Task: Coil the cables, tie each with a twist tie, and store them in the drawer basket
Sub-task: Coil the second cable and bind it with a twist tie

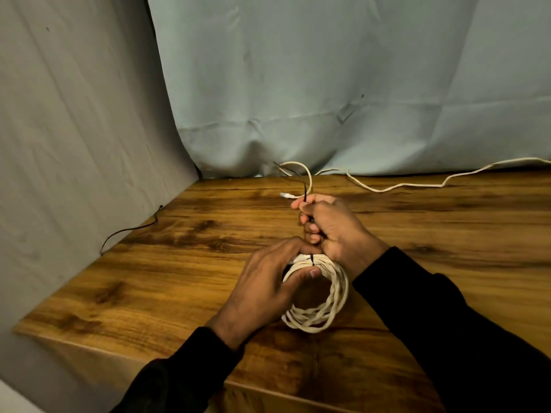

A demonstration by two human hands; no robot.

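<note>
A coil of cream, braided cable (pixel 323 299) lay on the wooden table (pixel 167 281), wound into a rough ring of several loops with a twisted, rope-like surface. A thin black twist tie (pixel 312 259) crossed the top of the ring as a narrow band. The left hand (pixel 268 284) held the coil at that spot, its fingers curled over the top of the loops and its thumb pressed against the inside of the ring. The right hand (pixel 331 231) was closed in a fist just above the coil, gripping the tie's free black end, which stood up out of the fist as a stiff, bent wire.

Behind the hands a second cream cable (pixel 396 186) lay uncoiled, snaking across the back of the table from the right edge to a loop near the middle, with a small white plug at its end. A spare black tie (pixel 128 229) lay at the table's left edge, kinked and partly resting against the grey cloth (pixel 74 129) hung there. A pale blue-grey cloth (pixel 343 79), creased and softly folded, covered the back. The tabletop had a glossy, dark-streaked wood grain. Both sleeves (pixel 447 317) were black. No writing or brand could be read anywhere.
</note>
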